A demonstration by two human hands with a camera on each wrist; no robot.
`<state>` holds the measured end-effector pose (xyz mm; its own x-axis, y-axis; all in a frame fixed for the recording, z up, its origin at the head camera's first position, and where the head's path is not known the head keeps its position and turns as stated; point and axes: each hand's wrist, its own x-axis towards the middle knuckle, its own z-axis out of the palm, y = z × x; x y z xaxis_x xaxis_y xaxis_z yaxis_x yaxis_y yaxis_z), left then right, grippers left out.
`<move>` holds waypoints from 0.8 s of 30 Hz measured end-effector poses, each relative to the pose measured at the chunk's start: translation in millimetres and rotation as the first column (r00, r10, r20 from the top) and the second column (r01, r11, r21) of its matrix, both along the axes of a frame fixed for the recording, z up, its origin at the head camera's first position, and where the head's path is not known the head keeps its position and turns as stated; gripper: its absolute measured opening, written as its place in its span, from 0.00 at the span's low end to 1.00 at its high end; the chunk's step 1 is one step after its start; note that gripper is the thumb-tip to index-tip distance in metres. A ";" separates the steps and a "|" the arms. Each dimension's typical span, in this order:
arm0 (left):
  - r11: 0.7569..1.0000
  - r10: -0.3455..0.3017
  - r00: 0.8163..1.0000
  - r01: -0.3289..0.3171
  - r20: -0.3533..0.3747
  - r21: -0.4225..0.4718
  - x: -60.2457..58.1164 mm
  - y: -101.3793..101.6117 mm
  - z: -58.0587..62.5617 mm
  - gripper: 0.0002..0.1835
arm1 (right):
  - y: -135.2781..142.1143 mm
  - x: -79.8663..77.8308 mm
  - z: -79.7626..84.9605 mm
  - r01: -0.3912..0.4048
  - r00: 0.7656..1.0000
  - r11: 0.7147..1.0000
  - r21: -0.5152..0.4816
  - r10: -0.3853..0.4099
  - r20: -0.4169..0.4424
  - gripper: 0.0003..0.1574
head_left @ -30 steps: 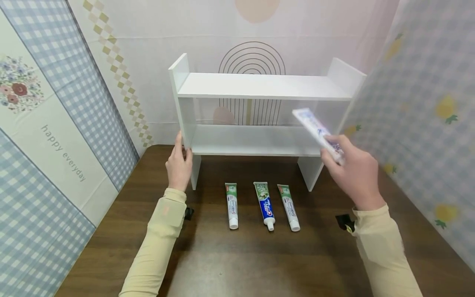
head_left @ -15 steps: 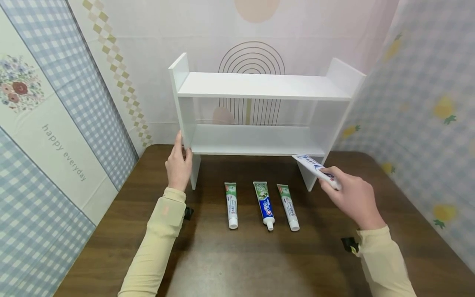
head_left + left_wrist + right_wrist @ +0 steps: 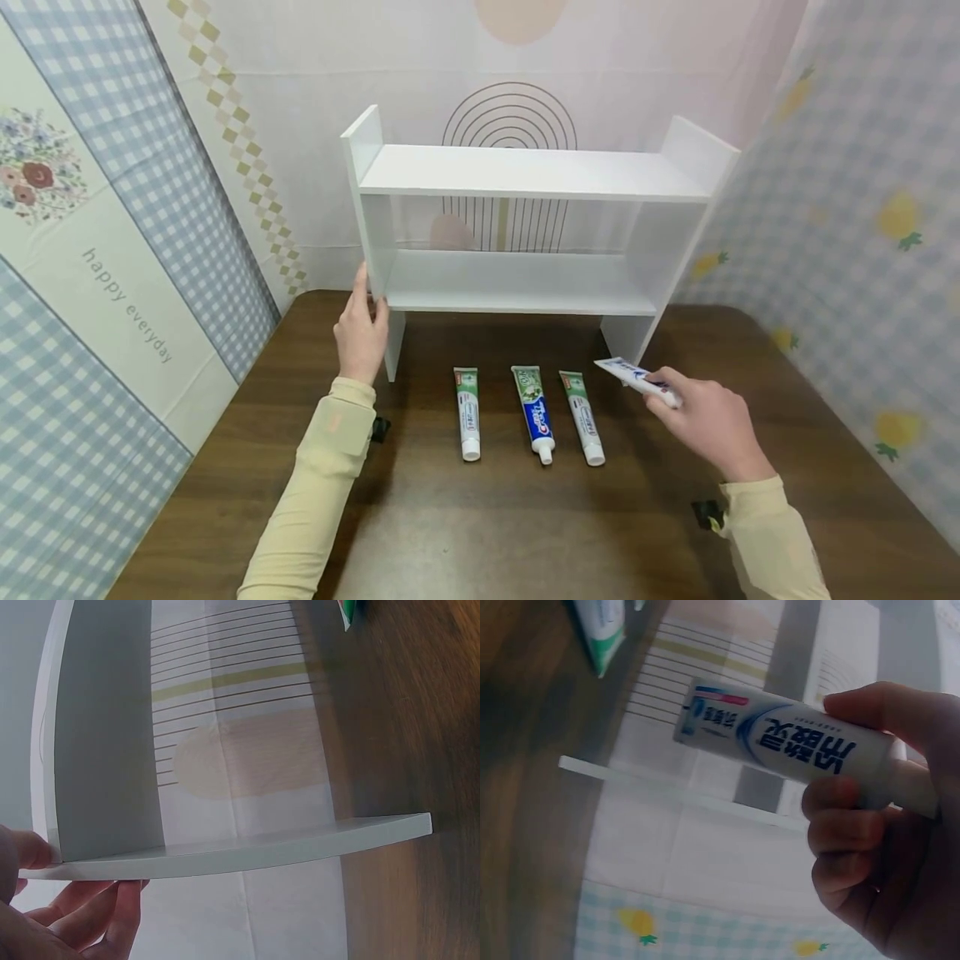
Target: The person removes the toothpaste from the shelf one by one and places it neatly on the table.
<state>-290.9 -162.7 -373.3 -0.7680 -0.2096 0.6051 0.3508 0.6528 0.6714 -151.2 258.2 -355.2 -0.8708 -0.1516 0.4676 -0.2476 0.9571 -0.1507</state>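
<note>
My right hand (image 3: 708,421) grips a white toothpaste tube (image 3: 780,739) with blue print near its cap end. In the head view the tube's flat end points left, in front of the shelf's right leg. My left hand (image 3: 362,333) holds the left side panel of a white two-tier shelf (image 3: 510,173), thumb on one face and fingers on the other, as the left wrist view shows. Between the hands, several toothpaste tubes lie in a row on the table: a green-and-white tube (image 3: 468,414), a green-and-blue tube (image 3: 533,414) and another green-and-white tube (image 3: 582,418).
The shelf stands at the back of the brown wooden table (image 3: 480,533), its boards bare. Behind it hangs a pale patterned cloth (image 3: 300,50). Checked cloths border the left (image 3: 150,417) and right sides.
My right hand has come down with the white toothpaste tube from mid-shelf height to lower in front of the right leg. My left hand stays at the side panel.
</note>
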 end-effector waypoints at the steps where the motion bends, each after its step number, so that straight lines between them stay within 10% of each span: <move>1: 1.000 -0.003 1.000 0.003 0.002 0.000 -0.2 0.0 0.0 0.31 | 1.0 -0.6 -2.5 0.006 1.000 1.000 0.010 -0.007 0.028 0.12; 24: 1.000 0.007 1.000 -0.007 -0.005 -0.011 -2.2 -1.2 -2.0 0.30 | 8.7 -11.6 -45.7 0.078 0.931 0.997 0.023 -0.081 0.355 0.23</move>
<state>-293.2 -163.9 -375.3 -0.7634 -0.2081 0.6114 0.3497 0.6628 0.6621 -162.8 267.0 -400.9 -0.9892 -0.0776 0.1243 -0.1023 0.9730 -0.2067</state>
